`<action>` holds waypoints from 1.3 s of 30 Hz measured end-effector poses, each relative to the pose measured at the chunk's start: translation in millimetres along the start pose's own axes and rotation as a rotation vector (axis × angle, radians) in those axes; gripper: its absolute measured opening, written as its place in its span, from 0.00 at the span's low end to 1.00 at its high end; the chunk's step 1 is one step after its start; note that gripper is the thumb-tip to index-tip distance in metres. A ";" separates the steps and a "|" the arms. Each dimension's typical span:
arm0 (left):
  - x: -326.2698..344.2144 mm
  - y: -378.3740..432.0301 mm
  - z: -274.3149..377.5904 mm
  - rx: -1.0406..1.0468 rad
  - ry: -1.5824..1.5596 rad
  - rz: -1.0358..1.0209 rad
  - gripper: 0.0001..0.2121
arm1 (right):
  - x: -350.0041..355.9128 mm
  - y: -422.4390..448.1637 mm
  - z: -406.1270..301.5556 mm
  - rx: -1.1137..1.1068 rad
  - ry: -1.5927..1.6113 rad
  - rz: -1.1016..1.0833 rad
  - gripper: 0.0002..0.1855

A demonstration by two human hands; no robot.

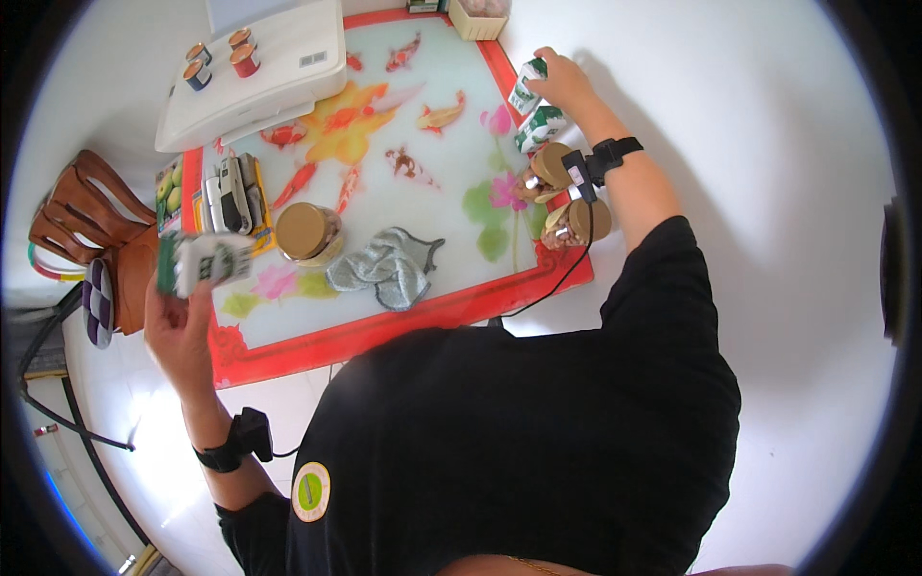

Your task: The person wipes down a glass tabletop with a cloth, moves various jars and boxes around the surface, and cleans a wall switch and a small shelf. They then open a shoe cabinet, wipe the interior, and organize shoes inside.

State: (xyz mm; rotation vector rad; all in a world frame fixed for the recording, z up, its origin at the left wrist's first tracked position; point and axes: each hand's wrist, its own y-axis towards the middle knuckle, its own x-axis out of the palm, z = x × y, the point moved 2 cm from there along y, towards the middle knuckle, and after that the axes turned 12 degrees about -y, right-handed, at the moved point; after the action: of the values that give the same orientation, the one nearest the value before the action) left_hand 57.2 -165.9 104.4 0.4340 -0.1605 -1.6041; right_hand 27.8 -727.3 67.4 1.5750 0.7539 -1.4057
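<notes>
My left hand point(180, 331) grips a green and white carton point(216, 263), slightly blurred, raised at the table's left edge. At the far right edge of the table, my right hand point(565, 81) has its fingers around the top of another green and white carton point(526, 90). A third such carton point(540, 129) sits just nearer to me, below that hand. Two clear jars with gold lids, one farther point(551, 167) and one nearer point(580, 219), stand along the same edge and hold brown pieces.
A grey cloth point(392, 270) lies crumpled beside a gold-lidded jar point(306, 230). Staplers point(234, 194) rest on the left. Behind them is a white printer point(288, 72) with several small tins point(245, 61). A brown chair point(130, 252) stands left; a wall point(778, 180) borders the right.
</notes>
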 end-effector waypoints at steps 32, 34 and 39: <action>480.5 -9.8 -77.2 -0.222 0.029 -0.502 0.25 | 67.3 -19.3 41.2 0.127 0.178 -0.366 0.50; 479.0 -10.8 -66.5 -0.232 0.057 -0.561 0.30 | 57.3 -19.0 40.8 0.134 0.121 -0.390 0.45; 458.1 -7.0 -53.1 -0.411 0.067 -0.571 0.39 | 24.9 -27.7 10.6 -0.075 -0.329 0.039 0.37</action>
State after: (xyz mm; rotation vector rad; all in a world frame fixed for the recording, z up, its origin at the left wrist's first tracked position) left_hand 59.3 -607.5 -28.7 0.2175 0.3735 -2.1154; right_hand 3.3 -727.3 37.5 1.2531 0.5676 -1.5399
